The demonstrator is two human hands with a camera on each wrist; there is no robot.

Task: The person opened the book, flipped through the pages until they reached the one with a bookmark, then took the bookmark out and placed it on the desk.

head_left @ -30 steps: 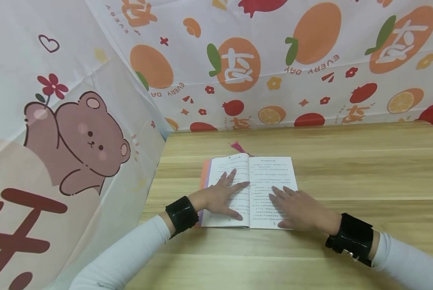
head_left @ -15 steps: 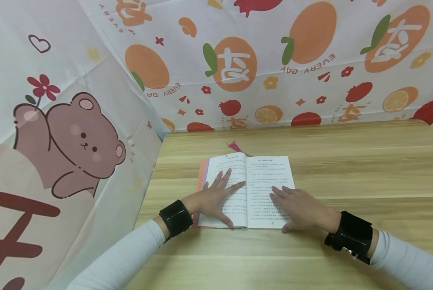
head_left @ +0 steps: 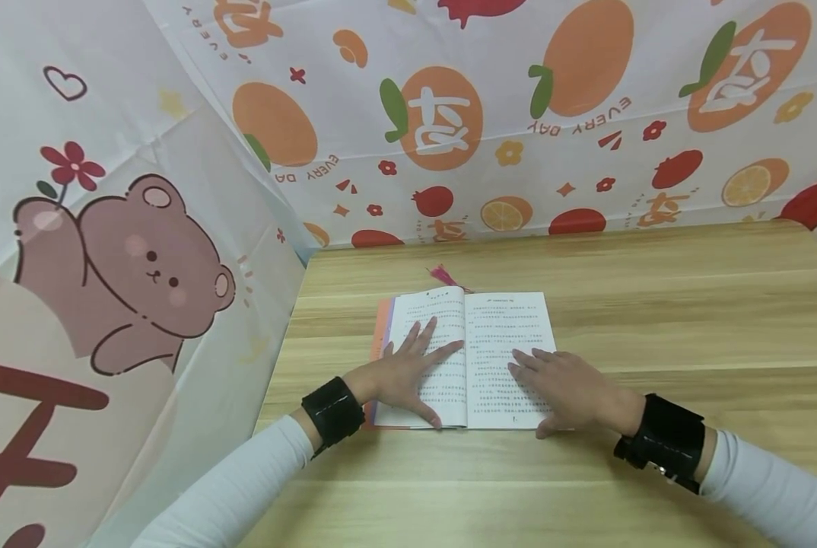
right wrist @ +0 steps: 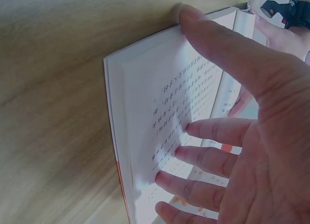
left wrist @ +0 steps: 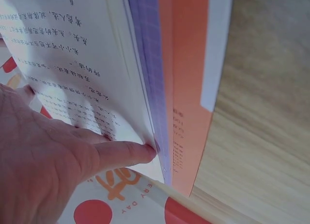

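An open book [head_left: 504,320] with printed pages lies on the wooden table, an orange cover edge and a purple sheet showing along its left side. My left hand [head_left: 405,374] rests on the left page with its fingers spread. In the left wrist view a fingertip touches the outer page edge beside the purple sheet [left wrist: 147,40] and the orange cover [left wrist: 181,88]. Over the right page, my right hand [head_left: 576,392] has its fingertips on the print and its thumb at the bottom edge. The right wrist view shows those fingers extended against the page [right wrist: 160,83].
A pink tassel [head_left: 443,275] sticks out above the book's spine. The wooden table [head_left: 689,320] stretches away on both sides. Behind it hangs a fruit-print cloth [head_left: 497,91], and a bear-print cloth [head_left: 162,251] stands on the left. Black bands [head_left: 333,415] circle both wrists.
My left hand has slid slightly left, its thumb down to the page's lower edge. My right thumb has moved to the bottom edge of the right page. The book stays open at the same place.
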